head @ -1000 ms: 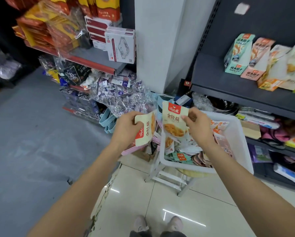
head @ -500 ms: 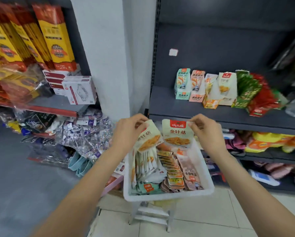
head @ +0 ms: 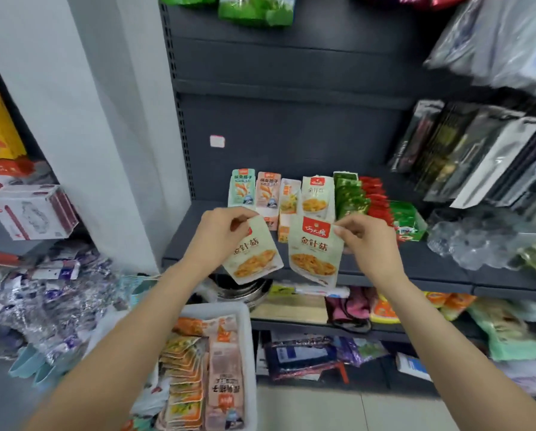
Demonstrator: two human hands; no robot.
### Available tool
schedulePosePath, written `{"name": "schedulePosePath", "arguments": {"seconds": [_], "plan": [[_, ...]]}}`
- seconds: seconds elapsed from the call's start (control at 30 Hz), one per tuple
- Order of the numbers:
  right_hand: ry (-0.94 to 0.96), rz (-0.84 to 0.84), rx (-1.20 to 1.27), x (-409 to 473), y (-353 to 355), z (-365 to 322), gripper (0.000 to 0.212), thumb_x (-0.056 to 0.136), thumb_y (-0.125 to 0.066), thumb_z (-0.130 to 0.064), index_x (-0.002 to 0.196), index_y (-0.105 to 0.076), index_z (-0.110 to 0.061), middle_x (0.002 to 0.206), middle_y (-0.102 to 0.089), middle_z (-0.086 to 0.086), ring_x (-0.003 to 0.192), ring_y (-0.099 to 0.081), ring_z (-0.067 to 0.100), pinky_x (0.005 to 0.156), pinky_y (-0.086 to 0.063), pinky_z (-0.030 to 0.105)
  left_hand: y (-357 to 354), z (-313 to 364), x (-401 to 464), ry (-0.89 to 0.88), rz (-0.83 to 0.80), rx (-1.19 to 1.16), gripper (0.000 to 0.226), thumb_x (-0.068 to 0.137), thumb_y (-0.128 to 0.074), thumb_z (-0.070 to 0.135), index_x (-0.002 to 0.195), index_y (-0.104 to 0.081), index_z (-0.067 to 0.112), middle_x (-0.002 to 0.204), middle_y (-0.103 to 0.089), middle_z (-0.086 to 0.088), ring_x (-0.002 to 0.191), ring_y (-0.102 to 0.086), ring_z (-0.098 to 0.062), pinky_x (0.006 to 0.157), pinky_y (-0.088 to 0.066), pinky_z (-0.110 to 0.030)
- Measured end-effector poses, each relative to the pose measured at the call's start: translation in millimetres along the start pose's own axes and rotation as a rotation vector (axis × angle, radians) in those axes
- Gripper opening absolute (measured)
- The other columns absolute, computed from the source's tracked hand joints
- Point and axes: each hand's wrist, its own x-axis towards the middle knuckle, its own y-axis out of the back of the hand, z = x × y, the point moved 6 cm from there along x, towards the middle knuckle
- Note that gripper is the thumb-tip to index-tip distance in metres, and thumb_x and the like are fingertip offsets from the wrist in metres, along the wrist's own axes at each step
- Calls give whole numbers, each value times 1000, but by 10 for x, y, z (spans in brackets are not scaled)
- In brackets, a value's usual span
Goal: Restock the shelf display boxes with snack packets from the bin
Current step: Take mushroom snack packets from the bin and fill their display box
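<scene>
A: Okay, quick pass. What can't I trust on my feed?

B: Right edge of the shelf [head: 416, 262] is smeared with blur, so the dark and silver bags [head: 466, 157] there are unreadable. The white bin [head: 250, 337] is cut off at the bottom of the view and my left forearm covers its near-left side. Print on the display boxes [head: 315, 194] is too small to read.

A: Grips?

B: Left hand [head: 220, 234] has fingers and thumb curled, pinching the top corner of the left packet [head: 254, 256]; that packet hangs tilted below and to the right of the pinch, its upper left hidden by the hand. Right hand [head: 366, 241] pinches the top right corner of the right packet [head: 315, 250], which hangs nearly upright to the left of that pinch, label facing me.

A: Packets touching?

B: Just beside each other; can't tell about contact. Both sit between my hands, in front of the display boxes. The rest of the bin packets [head: 198, 368] lie below my left hand, well apart from either pinch.
</scene>
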Motion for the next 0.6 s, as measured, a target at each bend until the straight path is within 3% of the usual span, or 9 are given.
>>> {"name": "schedulePosePath", "arguments": {"seconds": [0.17,0.4,0.6], "plan": [[-13,42,100,452,310,375,15,88,-64,-11,78,-64,-22,78,-67,-8,80,-66,12,65,-60,40,-337,252,494,-6,45,-89,18,90,-60,10,91,-63,28,87,-65,15,79,-58,13,66,-43,-2],[-29,97,157,1402,306,804,10,88,-65,-11,81,-67,-18,82,-69,-4,84,-67,14,66,-60,37,-772,336,1353,-79,97,-79,14,87,-64,11,96,-73,18,91,-65,15,89,-60,1,80,-48,-14],[-89,73,240,2347,58,1142,12,88,-64,-9,80,-66,-18,86,-70,2,85,-68,12,65,-60,30,-1163,184,2181,-167,48,-28,12,86,-65,12,89,-72,20,86,-64,9,82,-61,-6,76,-48,-17]]}}
